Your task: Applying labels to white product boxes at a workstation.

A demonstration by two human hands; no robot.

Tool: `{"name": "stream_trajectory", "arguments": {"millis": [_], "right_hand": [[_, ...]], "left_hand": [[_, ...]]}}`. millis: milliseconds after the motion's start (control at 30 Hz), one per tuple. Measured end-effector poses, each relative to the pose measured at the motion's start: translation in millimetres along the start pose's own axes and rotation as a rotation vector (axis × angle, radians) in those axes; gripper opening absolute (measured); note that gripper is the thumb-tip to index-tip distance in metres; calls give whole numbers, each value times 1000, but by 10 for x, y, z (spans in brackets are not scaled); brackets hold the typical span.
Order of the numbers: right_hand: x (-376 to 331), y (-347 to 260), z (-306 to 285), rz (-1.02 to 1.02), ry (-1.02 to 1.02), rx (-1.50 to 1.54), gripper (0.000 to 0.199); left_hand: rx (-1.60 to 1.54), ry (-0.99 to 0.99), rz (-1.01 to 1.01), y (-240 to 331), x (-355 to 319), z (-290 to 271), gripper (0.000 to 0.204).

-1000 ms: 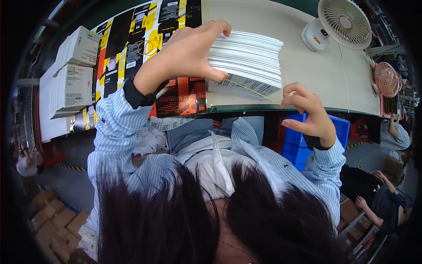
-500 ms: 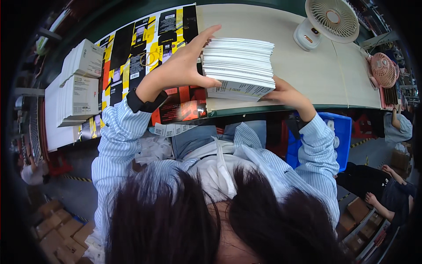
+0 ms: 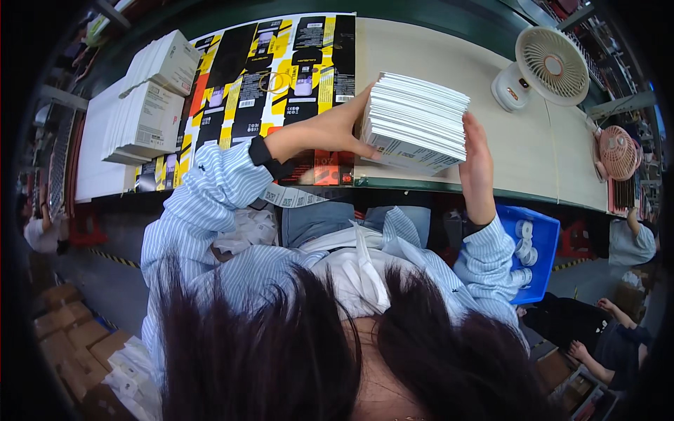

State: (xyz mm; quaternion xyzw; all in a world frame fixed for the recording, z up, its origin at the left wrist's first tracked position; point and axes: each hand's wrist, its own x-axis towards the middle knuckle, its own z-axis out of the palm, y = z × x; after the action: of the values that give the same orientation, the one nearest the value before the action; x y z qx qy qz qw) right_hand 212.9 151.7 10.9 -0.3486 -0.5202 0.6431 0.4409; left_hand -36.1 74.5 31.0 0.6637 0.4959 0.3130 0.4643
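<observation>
Moved: your right hand, now flat against the white printed-card stack, your left hand widely clasping its opposite end; likely weighty, stiff, slide-prone, best squeezed from both ends.

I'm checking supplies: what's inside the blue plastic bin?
Several round white rolls show in the bin; the blue striped right sleeve covers its left side, hiding anything there.

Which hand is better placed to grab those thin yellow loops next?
Probably the left hand: it's nearer the thin yellow loops, while the right hand is beyond the rectangular white stack.
</observation>
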Motion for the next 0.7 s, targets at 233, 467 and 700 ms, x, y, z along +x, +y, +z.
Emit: {"name": "stream_trajectory", "arguments": {"millis": [233,467,700], "right_hand": [[-140,226,395,26,219,354,44],[-22,122,121,-6,116,267,60],[0,156,302,15,203,264,66]], "left_hand": [[189,161,96,-266,64,234,111],[34,-20,-211,-178,-54,-5,108],[-1150,318,-89,109,-19,184,55]]}}
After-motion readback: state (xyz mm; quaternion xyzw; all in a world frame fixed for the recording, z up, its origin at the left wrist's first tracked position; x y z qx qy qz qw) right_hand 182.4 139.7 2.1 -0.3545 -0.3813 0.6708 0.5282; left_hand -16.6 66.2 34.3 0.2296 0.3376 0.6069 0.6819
